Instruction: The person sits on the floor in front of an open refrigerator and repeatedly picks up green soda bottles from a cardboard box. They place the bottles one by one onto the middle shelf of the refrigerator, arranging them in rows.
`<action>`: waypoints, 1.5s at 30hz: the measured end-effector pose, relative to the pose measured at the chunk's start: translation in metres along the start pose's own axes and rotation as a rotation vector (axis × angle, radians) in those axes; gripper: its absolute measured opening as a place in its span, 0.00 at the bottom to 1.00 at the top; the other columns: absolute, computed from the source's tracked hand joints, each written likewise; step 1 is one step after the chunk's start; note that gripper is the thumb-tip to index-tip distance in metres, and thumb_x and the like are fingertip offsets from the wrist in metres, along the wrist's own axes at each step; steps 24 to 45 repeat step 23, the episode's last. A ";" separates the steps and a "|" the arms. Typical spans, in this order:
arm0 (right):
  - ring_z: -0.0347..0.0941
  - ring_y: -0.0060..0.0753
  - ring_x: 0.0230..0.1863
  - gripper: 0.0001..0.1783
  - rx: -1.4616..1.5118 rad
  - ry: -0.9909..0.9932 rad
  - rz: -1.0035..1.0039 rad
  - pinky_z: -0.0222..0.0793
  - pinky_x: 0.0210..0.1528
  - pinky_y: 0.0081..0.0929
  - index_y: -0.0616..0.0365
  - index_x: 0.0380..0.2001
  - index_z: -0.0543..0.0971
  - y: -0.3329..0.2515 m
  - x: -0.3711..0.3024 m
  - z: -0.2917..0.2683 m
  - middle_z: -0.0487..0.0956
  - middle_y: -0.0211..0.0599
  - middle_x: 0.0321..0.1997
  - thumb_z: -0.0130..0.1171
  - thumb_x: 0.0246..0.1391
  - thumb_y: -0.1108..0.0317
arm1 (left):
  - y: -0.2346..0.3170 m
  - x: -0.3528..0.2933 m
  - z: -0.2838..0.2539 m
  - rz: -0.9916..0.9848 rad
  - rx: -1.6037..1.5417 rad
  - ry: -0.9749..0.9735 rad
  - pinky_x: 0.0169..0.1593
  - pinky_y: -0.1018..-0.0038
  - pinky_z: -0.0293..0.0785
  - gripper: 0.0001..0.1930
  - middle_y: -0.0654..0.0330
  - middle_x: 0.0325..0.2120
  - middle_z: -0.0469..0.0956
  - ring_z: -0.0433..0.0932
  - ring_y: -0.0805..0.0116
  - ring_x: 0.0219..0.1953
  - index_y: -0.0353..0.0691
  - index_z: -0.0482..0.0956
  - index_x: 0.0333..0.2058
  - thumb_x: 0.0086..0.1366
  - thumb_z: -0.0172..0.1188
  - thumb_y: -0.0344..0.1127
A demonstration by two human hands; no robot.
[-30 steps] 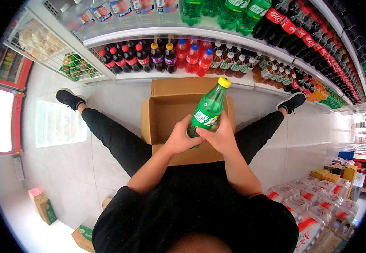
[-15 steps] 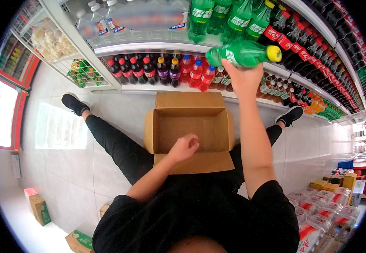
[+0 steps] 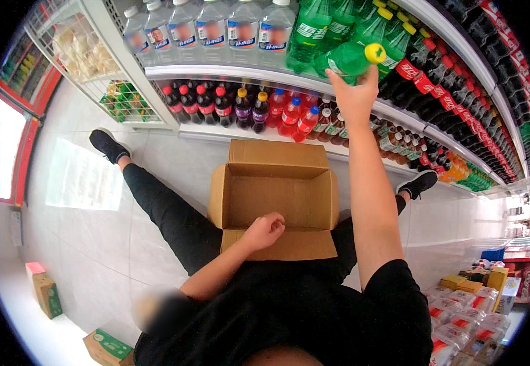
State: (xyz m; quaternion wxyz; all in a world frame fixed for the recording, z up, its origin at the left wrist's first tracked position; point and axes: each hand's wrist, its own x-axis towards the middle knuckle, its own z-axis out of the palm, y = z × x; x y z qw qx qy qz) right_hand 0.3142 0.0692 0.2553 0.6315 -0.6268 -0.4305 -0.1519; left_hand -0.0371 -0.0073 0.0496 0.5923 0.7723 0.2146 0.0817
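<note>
My right hand is closed around a green soda bottle with a yellow cap. The bottle is tilted at the front edge of the upper shelf, its cap pointing up and to the right. Right behind it stand more green soda bottles with yellow caps. My left hand hovers over the near side of an open cardboard box, its fingers loosely curled with nothing visible in them. The box sits between my legs, flaps folded out, and no bottles show inside it.
Clear water bottles line the upper shelf to the left. Small dark and red soda bottles fill the lower shelf. Rows of cola bottles run off right. A wire rack stands at left, wrapped bottle packs at lower right.
My right hand has brought the green soda bottle in to the shelf edge, turning it from nearly level to a steeper tilt. My left hand has sunk slightly toward me.
</note>
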 end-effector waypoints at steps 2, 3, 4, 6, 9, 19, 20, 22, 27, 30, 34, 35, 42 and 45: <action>0.81 0.43 0.53 0.46 -0.130 0.015 -0.053 0.76 0.57 0.36 0.64 0.63 0.72 -0.007 0.005 0.004 0.81 0.47 0.53 0.83 0.41 0.66 | -0.003 -0.002 0.002 0.007 -0.003 0.011 0.42 0.61 0.81 0.09 0.48 0.32 0.84 0.85 0.52 0.36 0.34 0.79 0.42 0.67 0.64 0.33; 0.80 0.44 0.53 0.46 -0.213 0.019 -0.060 0.76 0.58 0.37 0.63 0.64 0.72 -0.011 0.007 0.005 0.80 0.47 0.54 0.83 0.40 0.65 | -0.006 -0.002 0.003 -0.001 -0.004 0.007 0.42 0.61 0.81 0.09 0.48 0.32 0.84 0.85 0.52 0.36 0.33 0.79 0.41 0.67 0.64 0.32; 0.79 0.45 0.53 0.47 -0.297 0.029 -0.071 0.75 0.58 0.38 0.63 0.64 0.73 -0.018 0.010 0.006 0.79 0.47 0.54 0.83 0.40 0.65 | -0.006 0.000 0.002 -0.005 -0.002 0.001 0.42 0.62 0.81 0.09 0.48 0.32 0.84 0.85 0.52 0.35 0.33 0.79 0.41 0.67 0.64 0.32; 0.76 0.43 0.51 0.44 -0.273 0.041 -0.158 0.75 0.54 0.38 0.59 0.65 0.74 -0.010 0.017 0.007 0.76 0.46 0.55 0.81 0.44 0.65 | -0.006 0.002 0.003 -0.001 -0.013 -0.004 0.42 0.61 0.81 0.09 0.48 0.32 0.84 0.85 0.52 0.36 0.33 0.79 0.41 0.67 0.64 0.32; 0.75 0.42 0.52 0.38 -0.278 0.081 -0.242 0.74 0.52 0.38 0.58 0.63 0.75 -0.006 0.027 0.009 0.76 0.46 0.56 0.77 0.47 0.68 | -0.003 0.004 0.001 -0.018 0.008 -0.019 0.42 0.61 0.81 0.09 0.48 0.33 0.84 0.85 0.52 0.36 0.33 0.79 0.41 0.67 0.64 0.32; 0.71 0.53 0.53 0.22 -0.447 -0.016 -0.361 0.68 0.59 0.47 0.55 0.52 0.82 0.006 0.002 0.023 0.76 0.44 0.49 0.66 0.51 0.74 | -0.010 0.006 0.002 -0.050 -0.004 -0.037 0.42 0.62 0.81 0.09 0.48 0.33 0.84 0.85 0.52 0.36 0.34 0.80 0.42 0.67 0.64 0.32; 0.71 0.53 0.54 0.23 -0.447 -0.032 -0.341 0.68 0.59 0.46 0.54 0.54 0.83 0.009 -0.004 0.024 0.77 0.45 0.50 0.66 0.52 0.73 | -0.010 0.006 0.002 -0.052 -0.006 -0.032 0.42 0.62 0.81 0.09 0.48 0.33 0.84 0.85 0.53 0.36 0.34 0.80 0.42 0.67 0.64 0.32; 0.72 0.51 0.55 0.24 -0.444 -0.065 -0.301 0.68 0.61 0.44 0.52 0.56 0.83 0.018 -0.015 0.026 0.77 0.45 0.51 0.66 0.53 0.73 | -0.010 0.005 0.001 -0.057 -0.011 -0.022 0.42 0.62 0.81 0.09 0.48 0.33 0.84 0.85 0.53 0.36 0.35 0.80 0.43 0.67 0.65 0.32; 0.72 0.52 0.55 0.26 -0.433 -0.084 -0.286 0.67 0.62 0.45 0.50 0.58 0.83 0.020 -0.020 0.024 0.76 0.45 0.52 0.64 0.54 0.72 | -0.010 0.006 -0.001 -0.055 -0.005 -0.022 0.42 0.62 0.81 0.09 0.48 0.33 0.84 0.85 0.53 0.36 0.35 0.80 0.43 0.67 0.65 0.32; 0.72 0.52 0.55 0.26 -0.433 -0.084 -0.286 0.67 0.62 0.45 0.50 0.58 0.83 0.020 -0.020 0.024 0.76 0.45 0.52 0.64 0.54 0.72 | -0.010 0.006 -0.001 -0.055 -0.005 -0.022 0.42 0.62 0.81 0.09 0.48 0.33 0.84 0.85 0.53 0.36 0.35 0.80 0.43 0.67 0.65 0.32; 0.72 0.52 0.55 0.26 -0.433 -0.084 -0.286 0.67 0.62 0.45 0.50 0.58 0.83 0.020 -0.020 0.024 0.76 0.45 0.52 0.64 0.54 0.72 | -0.010 0.006 -0.001 -0.055 -0.005 -0.022 0.42 0.62 0.81 0.09 0.48 0.33 0.84 0.85 0.53 0.36 0.35 0.80 0.43 0.67 0.65 0.32; 0.72 0.52 0.55 0.26 -0.433 -0.084 -0.286 0.67 0.62 0.45 0.50 0.58 0.83 0.020 -0.020 0.024 0.76 0.45 0.52 0.64 0.54 0.72 | -0.010 0.006 -0.001 -0.055 -0.005 -0.022 0.42 0.62 0.81 0.09 0.48 0.33 0.84 0.85 0.53 0.36 0.35 0.80 0.43 0.67 0.65 0.32; 0.72 0.52 0.55 0.26 -0.433 -0.084 -0.286 0.67 0.62 0.45 0.50 0.58 0.83 0.020 -0.020 0.024 0.76 0.45 0.52 0.64 0.54 0.72 | -0.010 0.006 -0.001 -0.055 -0.005 -0.022 0.42 0.62 0.81 0.09 0.48 0.33 0.84 0.85 0.53 0.36 0.35 0.80 0.43 0.67 0.65 0.32; 0.72 0.52 0.55 0.26 -0.433 -0.084 -0.286 0.67 0.62 0.45 0.50 0.58 0.83 0.020 -0.020 0.024 0.76 0.45 0.52 0.64 0.54 0.72 | -0.010 0.006 -0.001 -0.055 -0.005 -0.022 0.42 0.62 0.81 0.09 0.48 0.33 0.84 0.85 0.53 0.36 0.35 0.80 0.43 0.67 0.65 0.32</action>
